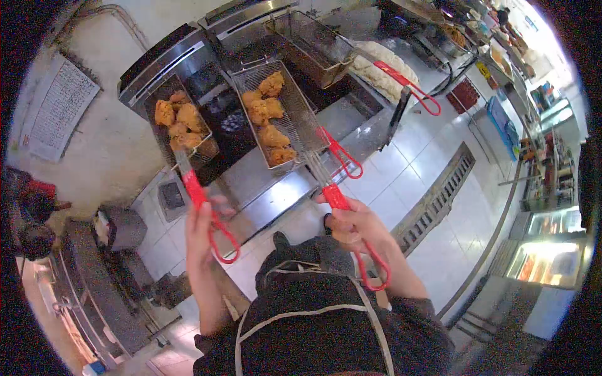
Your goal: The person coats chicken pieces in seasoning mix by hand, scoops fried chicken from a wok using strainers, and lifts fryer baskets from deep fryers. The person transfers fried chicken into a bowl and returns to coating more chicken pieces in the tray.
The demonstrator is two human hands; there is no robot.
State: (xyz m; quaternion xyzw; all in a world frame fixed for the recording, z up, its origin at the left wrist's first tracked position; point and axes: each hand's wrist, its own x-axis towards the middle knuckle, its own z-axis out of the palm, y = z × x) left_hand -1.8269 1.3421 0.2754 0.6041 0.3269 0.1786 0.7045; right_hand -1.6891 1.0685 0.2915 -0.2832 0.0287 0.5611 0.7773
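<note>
My left hand [202, 229] is closed around the red-coated handle [191, 188] of a wire fry basket [164, 139], its fingers slightly blurred. Browned fried chicken pieces [187, 117] fill that basket at the fryer's left side. Another red handle [337, 198] is in the grip of my right hand [356, 224]. It belongs to a second wire fry basket [300, 116], which holds several fried chicken pieces [260, 111] along its left side. Both baskets are over the deep fryer [276, 191], with dark oil [231, 128] visible between them.
A third basket [323, 53] with a red handle sits farther right on the fryer. Beside it is a pale, floury heap [382, 66]. One more red handle loop [345, 156] sticks out near the second basket. A floor drain grate [439, 197] runs across the tiles at right.
</note>
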